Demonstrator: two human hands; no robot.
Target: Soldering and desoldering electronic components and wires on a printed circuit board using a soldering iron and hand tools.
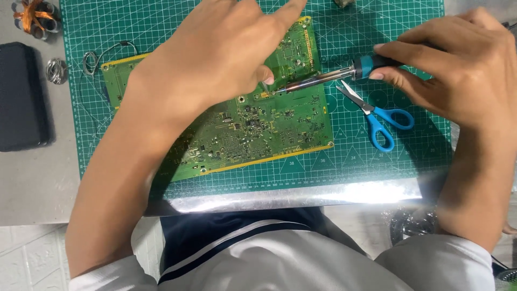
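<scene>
Head view, read from 9 o'clock across to 3 o'clock. I see a black case (21, 97) flat on the grey bench (37, 188) at the far 9 o'clock edge. A copper wire coil (33, 17) sits at 10 o'clock from it, and a solder spool (56, 70) lies just beside the case, toward the mat. A thin wire (102, 54) loops onto the green cutting mat (377, 161) at the mat's 10 o'clock corner.

The circuit board (253, 129), green with a yellow border, lies flat on the mat, tilted slightly, at frame centre. I see the left hand (215, 59) above the board's 12 o'clock half, palm down. Its index finger is extended toward 1 o'clock; thumb and another finger are pinched together near the iron's tip. I cannot tell what they pinch.

The soldering iron (334, 75) lies nearly level, its tip touching the board at the board's 1 o'clock area, its handle toward 3 o'clock. Blue-handled scissors (377, 116) rest on the mat just beside the board, at 5 o'clock from the iron, blades shut and pointing to 10 o'clock.

The right hand (452, 70) is at 3 o'clock, fingers clamped on the iron's blue-and-black handle.
</scene>
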